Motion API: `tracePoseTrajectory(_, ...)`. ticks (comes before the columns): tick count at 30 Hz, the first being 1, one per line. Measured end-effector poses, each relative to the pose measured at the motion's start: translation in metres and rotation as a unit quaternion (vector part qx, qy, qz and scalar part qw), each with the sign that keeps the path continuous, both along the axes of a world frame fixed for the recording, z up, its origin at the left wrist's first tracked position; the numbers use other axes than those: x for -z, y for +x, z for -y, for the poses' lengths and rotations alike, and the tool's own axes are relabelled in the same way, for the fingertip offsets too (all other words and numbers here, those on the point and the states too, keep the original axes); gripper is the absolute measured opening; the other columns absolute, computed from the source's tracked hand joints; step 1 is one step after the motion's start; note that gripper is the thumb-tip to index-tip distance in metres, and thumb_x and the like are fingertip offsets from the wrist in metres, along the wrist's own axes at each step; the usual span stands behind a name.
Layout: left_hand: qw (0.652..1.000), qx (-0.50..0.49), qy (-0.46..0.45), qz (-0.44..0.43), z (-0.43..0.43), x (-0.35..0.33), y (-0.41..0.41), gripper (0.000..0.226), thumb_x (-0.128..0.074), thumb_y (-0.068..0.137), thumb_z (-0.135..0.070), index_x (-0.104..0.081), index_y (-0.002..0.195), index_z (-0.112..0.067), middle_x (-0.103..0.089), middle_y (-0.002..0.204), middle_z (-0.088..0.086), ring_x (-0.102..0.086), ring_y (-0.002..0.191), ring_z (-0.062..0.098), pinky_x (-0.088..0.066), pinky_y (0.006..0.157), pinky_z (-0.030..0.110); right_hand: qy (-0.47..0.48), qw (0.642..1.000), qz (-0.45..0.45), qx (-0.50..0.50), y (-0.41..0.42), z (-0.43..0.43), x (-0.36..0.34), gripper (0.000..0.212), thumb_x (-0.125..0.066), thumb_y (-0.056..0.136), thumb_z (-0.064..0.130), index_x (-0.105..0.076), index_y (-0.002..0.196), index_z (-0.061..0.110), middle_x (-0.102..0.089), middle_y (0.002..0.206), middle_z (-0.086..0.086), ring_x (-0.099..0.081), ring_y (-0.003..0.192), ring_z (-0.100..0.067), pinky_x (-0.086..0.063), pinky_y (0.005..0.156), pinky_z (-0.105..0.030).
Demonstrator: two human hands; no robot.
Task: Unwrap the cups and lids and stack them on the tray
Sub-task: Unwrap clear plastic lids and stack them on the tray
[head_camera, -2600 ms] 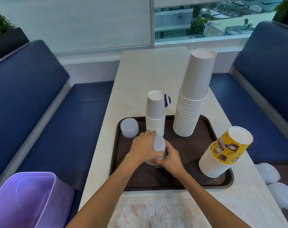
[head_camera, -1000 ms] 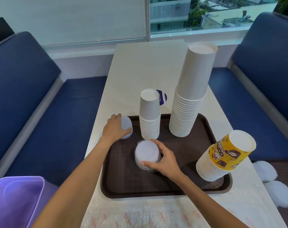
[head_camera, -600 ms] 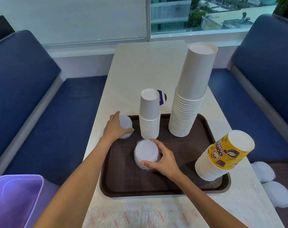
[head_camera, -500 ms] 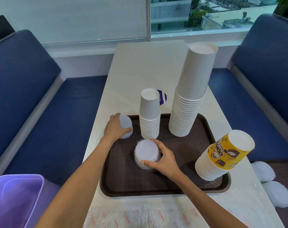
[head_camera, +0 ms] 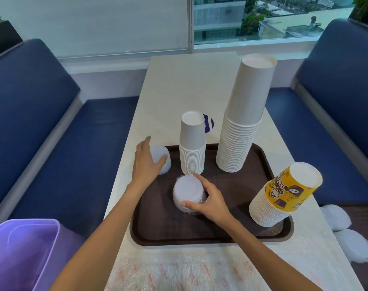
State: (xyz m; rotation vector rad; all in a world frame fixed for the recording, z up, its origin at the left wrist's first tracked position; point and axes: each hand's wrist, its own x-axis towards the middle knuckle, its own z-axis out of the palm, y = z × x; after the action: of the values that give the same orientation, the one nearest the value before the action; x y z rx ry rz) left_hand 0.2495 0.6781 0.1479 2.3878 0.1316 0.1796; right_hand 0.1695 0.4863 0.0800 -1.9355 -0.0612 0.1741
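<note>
A dark brown tray (head_camera: 210,234) lies on the white table. On it stand a short stack of white cups (head_camera: 192,148), a tall stack of white cups (head_camera: 242,127) and a leaning stack topped by a yellow printed cup (head_camera: 284,196). My right hand (head_camera: 212,202) grips a stack of translucent lids (head_camera: 188,192) in the tray's middle. My left hand (head_camera: 146,162) curls over a second lid stack (head_camera: 164,160) at the tray's far left corner.
A purple bin (head_camera: 23,253) stands at lower left. Clear plastic wrap (head_camera: 189,269) with red print lies on the table's near edge. Wrapped lid packs (head_camera: 347,232) lie on the right bench. A purple-and-white round tag (head_camera: 208,123) peeks from behind the short cup stack.
My left hand left the middle lid stack and moved to the lid stack at the tray's far left corner. My right hand stays on the middle stack, now standing upright.
</note>
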Motion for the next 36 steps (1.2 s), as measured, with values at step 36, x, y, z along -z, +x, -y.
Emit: tracePoseTrajectory(36,0.930,0.266,0.223,-0.121,0.047,0.004,-0.051,0.078,-0.075,0.072,-0.040,-0.038,0.135,-0.014,-0.046,0.126,0.007,-0.047,0.114,0.022,-0.047,0.089,0.036,0.022,0.999,-0.037,0.023,-0.008,-0.005,0.009,0.085,-0.088,0.063,0.020,-0.045,0.137,0.017,-0.056,0.130,0.003,-0.050,0.120,-0.011,-0.044,0.100,-0.026)
